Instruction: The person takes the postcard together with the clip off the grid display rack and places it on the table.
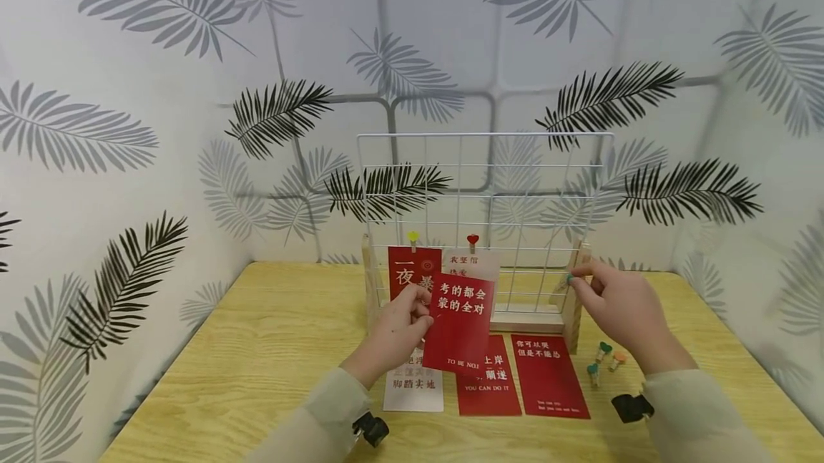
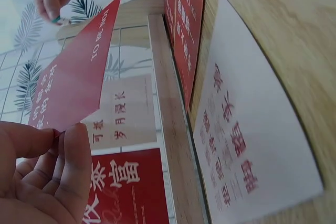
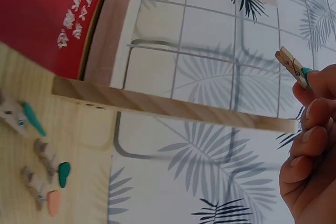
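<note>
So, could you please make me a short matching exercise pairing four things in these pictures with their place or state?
Column one
1. Left hand
2. Right hand
3. Red heart-topped clothespin
4. White card

Column two
A. Pinches a teal-topped clothespin
B. Lies on the table, at the left end of the row of cards there
C. Holds a red card
D. Clips a pale card to the wire grid

Right pairs: 1-C, 2-A, 3-D, 4-B
</note>
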The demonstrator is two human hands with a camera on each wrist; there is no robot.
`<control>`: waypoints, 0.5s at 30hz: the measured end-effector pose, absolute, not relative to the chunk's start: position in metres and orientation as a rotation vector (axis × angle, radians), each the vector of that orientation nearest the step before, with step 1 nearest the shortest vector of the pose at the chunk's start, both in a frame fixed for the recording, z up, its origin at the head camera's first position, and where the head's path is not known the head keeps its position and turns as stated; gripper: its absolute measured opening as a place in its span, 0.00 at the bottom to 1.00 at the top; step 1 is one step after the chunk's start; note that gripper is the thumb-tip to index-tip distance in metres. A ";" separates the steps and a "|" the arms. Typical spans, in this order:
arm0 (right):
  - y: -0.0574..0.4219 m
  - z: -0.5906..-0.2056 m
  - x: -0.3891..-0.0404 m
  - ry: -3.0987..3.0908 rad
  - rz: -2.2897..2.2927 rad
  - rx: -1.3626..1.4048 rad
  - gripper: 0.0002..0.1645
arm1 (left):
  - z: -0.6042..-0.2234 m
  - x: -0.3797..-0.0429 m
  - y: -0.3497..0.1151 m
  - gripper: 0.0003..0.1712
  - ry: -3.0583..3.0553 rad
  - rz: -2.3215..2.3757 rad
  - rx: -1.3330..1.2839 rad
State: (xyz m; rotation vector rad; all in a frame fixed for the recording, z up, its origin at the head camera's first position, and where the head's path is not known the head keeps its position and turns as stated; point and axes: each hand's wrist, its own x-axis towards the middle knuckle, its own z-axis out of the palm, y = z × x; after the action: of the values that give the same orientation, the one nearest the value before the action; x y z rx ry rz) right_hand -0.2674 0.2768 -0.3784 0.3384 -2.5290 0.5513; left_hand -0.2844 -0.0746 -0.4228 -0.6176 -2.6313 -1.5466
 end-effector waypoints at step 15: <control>0.303 -0.401 -0.258 -2.650 0.716 0.226 0.16 | -0.426 -0.281 -0.124 0.13 -2.609 -1.640 -0.574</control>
State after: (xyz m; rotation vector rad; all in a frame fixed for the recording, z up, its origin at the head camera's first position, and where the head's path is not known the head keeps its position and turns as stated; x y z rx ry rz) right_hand -0.2579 0.3032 -0.4014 0.2257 -2.6502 0.7157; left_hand -0.2814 -0.1238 -0.4262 -0.5743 -2.6094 -1.6403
